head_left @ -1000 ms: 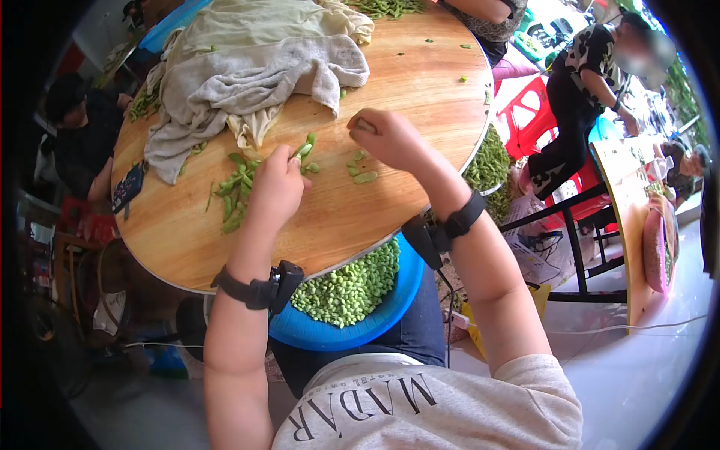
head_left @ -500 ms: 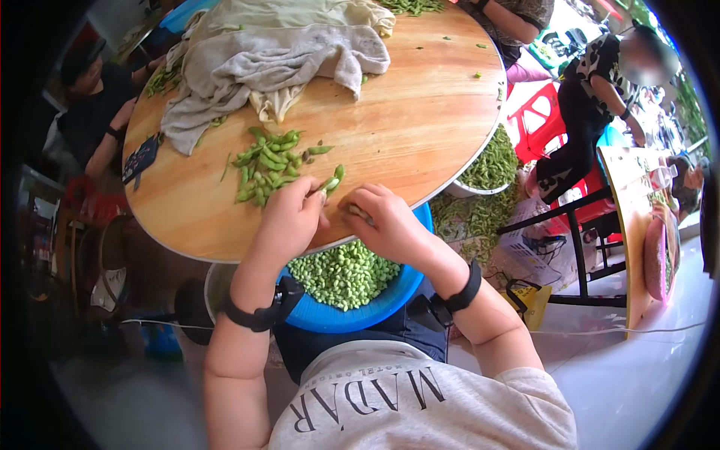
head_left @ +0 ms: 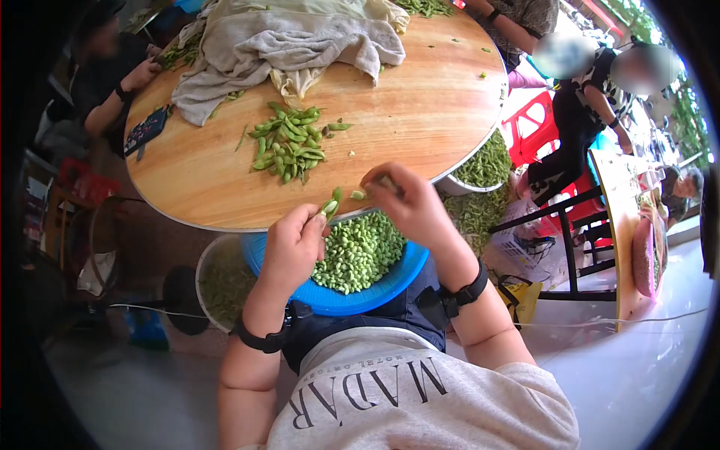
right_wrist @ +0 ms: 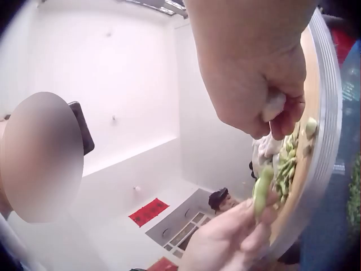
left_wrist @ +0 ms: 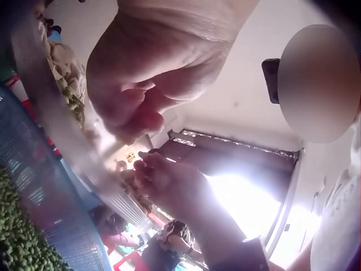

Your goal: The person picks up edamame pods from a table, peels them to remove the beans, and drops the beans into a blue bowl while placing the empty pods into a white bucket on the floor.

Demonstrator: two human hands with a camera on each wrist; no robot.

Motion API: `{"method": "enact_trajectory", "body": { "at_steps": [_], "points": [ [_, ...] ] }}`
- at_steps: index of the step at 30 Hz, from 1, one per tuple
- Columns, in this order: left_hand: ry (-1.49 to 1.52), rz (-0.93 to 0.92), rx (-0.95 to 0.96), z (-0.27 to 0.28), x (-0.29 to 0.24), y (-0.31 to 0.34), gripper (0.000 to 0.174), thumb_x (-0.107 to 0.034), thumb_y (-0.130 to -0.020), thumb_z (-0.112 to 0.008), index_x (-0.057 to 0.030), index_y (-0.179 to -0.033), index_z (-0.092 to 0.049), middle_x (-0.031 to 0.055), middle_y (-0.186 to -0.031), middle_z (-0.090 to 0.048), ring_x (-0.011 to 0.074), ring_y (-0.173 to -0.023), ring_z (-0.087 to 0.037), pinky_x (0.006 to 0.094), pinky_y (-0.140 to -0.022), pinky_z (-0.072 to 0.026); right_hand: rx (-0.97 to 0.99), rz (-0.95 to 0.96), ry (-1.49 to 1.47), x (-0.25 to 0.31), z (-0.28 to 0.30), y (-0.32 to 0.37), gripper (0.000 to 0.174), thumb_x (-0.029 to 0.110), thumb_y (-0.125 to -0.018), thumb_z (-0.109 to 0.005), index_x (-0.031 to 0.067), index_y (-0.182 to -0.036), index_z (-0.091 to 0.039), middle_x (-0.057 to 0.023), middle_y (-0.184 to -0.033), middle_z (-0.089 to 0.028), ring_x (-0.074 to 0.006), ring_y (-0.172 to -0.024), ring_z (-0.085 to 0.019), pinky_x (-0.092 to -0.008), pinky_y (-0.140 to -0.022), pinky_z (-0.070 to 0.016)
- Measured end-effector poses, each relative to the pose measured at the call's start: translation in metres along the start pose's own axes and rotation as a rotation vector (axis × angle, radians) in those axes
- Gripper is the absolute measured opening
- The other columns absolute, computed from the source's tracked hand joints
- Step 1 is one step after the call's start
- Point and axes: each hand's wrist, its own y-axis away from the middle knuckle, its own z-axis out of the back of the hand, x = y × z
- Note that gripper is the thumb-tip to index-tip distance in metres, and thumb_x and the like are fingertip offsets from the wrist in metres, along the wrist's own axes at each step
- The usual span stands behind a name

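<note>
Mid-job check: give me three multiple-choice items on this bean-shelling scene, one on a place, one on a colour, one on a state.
1. Where is the basin of shelled beans?
A. under the table edge, by the person's lap
B. on the cloth
C. on a red stool

2. What colour is the basin?
A. white
B. red
C. blue

3. What is the left hand doing?
A. lying flat
B. pinching a green pod
C. gripping the cloth

Answers:
1 A, the table edge overlaps the basin's far rim.
2 C, its rim shows blue.
3 B, the fingertips close on the pod above the basin.
</note>
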Motion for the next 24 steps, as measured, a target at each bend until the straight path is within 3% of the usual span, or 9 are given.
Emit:
{"method": "enact_trajectory", "body": {
  "at_steps": [1, 3, 7, 9, 12, 15, 19, 21, 24],
  "points": [
    [0.026, 0.003, -0.001, 0.001, 0.001, 0.001, 0.013, -0.007, -0.088, -0.048, 0.0029, -0.089, -0.056, 0.0041, -0.064, -0.055, 0.0063, -0.046, -0.048, 0.0219, -0.042, -0.0374, -0.075, 0.038, 0.004, -0.002, 0.002, -0.005, 0.011, 0.010, -0.080, -0.058, -0.0002, -0.085, -0.057, -0.0119, -0.068, -0.056, -0.0199, -0.065, -0.057, -0.0283, -0.060, -0.0447],
    [0.074, 0.012, 0.000, 0.002, 0.002, 0.002, 0.013, -0.007, -0.088, -0.048, 0.0028, -0.089, -0.056, 0.0040, -0.064, -0.055, 0.0057, -0.046, -0.048, 0.0211, -0.041, -0.0367, -0.098, -0.007, 0.155, 0.003, 0.009, -0.014, 0.010, 0.008, -0.078, -0.058, -0.0001, -0.085, -0.058, -0.0143, -0.071, -0.057, -0.0239, -0.068, -0.058, -0.0314, -0.062, -0.0458],
    [0.101, 0.018, -0.020, 0.000, 0.004, 0.001, 0.013, -0.008, -0.088, -0.048, 0.0025, -0.088, -0.057, 0.0035, -0.063, -0.055, 0.0050, -0.045, -0.048, 0.0202, -0.039, -0.0357, 0.079, 0.378, 0.330, -0.018, -0.012, -0.010, 0.008, 0.004, -0.072, -0.060, 0.0001, -0.079, -0.057, -0.0171, -0.076, -0.052, -0.0353, -0.075, -0.053, -0.0406, -0.066, -0.0442],
    [0.114, 0.009, -0.038, 0.002, 0.006, 0.000, 0.013, -0.008, -0.088, -0.049, 0.0025, -0.087, -0.057, 0.0029, -0.062, -0.055, 0.0050, -0.044, -0.048, 0.0203, -0.039, -0.0357, 0.093, 0.345, 0.307, -0.011, -0.015, -0.002, 0.009, 0.005, -0.071, -0.061, 0.0004, -0.078, -0.057, -0.0170, -0.076, -0.052, -0.0348, -0.074, -0.053, -0.0395, -0.065, -0.0442],
    [0.042, 0.008, -0.071, 0.002, 0.003, 0.003, 0.013, -0.008, -0.087, -0.050, 0.0016, -0.083, -0.057, 0.0014, -0.060, -0.054, 0.0050, -0.044, -0.048, 0.0219, -0.039, -0.0356, 0.070, 0.197, 0.268, 0.010, -0.012, 0.005, 0.016, 0.005, -0.071, -0.066, 0.0014, -0.085, -0.060, -0.0129, -0.080, -0.055, -0.0260, -0.071, -0.056, -0.0316, -0.063, -0.0449],
    [-0.073, -0.033, -0.048, -0.002, 0.002, 0.004, 0.013, -0.007, -0.086, -0.051, 0.0015, -0.077, -0.056, 0.0046, -0.056, -0.053, 0.0093, -0.045, -0.050, 0.0258, -0.042, -0.0367, 0.108, 0.254, 0.254, 0.019, -0.019, 0.007, 0.022, 0.008, -0.069, -0.070, 0.0018, -0.087, -0.061, -0.0121, -0.079, -0.055, -0.0244, -0.070, -0.056, -0.0303, -0.062, -0.0446],
    [-0.238, -0.312, 0.017, 0.000, 0.009, 0.012, 0.013, -0.005, -0.084, -0.050, 0.0024, -0.073, -0.052, 0.0133, -0.056, -0.049, 0.0180, -0.051, -0.053, 0.0317, -0.046, -0.0374, 0.279, 0.224, 0.108, 0.006, -0.011, 0.006, 0.026, 0.013, -0.067, -0.074, 0.0008, -0.086, -0.060, -0.0099, -0.076, -0.058, -0.0188, -0.072, -0.055, -0.0298, -0.067, -0.0446],
    [-0.241, -0.219, 0.088, 0.002, 0.007, 0.021, 0.014, -0.004, -0.084, -0.048, 0.0023, -0.072, -0.052, 0.0113, -0.056, -0.050, 0.0160, -0.048, -0.051, 0.0297, -0.044, -0.0366, 0.346, 0.224, 0.073, 0.002, -0.011, 0.010, 0.026, 0.016, -0.068, -0.074, 0.0010, -0.085, -0.061, -0.0094, -0.074, -0.058, -0.0161, -0.071, -0.055, -0.0293, -0.065, -0.0440],
    [-0.107, -0.029, 0.211, 0.004, 0.006, 0.040, 0.013, -0.001, -0.083, -0.048, 0.0027, -0.072, -0.054, 0.0055, -0.057, -0.052, 0.0097, -0.046, -0.048, 0.0240, -0.043, -0.0353, 0.534, 0.010, 0.011, 0.001, -0.009, 0.024, 0.023, 0.017, -0.070, -0.071, 0.0019, -0.086, -0.061, -0.0077, -0.071, -0.058, -0.0144, -0.066, -0.055, -0.0293, -0.060, -0.0443]
  ]
}}
